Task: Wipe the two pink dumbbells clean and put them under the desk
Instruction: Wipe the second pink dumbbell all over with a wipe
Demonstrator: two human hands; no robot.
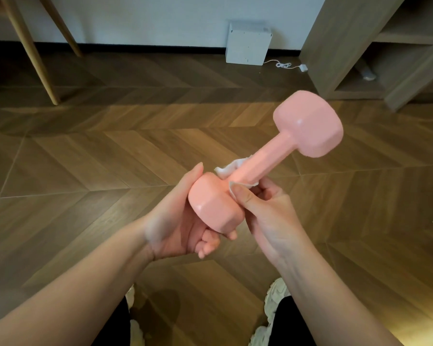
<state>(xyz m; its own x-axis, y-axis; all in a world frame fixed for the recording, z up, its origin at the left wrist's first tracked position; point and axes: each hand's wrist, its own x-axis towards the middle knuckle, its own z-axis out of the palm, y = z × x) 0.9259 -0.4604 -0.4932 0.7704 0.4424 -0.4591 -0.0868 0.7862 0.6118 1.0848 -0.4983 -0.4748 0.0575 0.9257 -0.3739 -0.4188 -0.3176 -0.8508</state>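
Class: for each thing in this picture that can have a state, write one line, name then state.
pink dumbbell, held above the floor, pointing away rightward.
white cloth, wrapped round the handle.
left hand, grips the near head.
right hand, pinches the cloth on the handle.
white box, standing against the wall.

A wooden floor (85,151) laid in a chevron pattern fills the view, and at 12 o'clock a white box (248,44) stands on it against the pale wall (148,18), with a white cord (283,64) trailing from it to a plug (303,68) toward 1 o'clock. Two slanted wooden legs (28,46) stand at 10 o'clock and an open wooden shelf unit (335,46) at 2 o'clock, with a small grey object (368,73) on its lowest shelf. At 6 o'clock are two pale sneakers (273,303).
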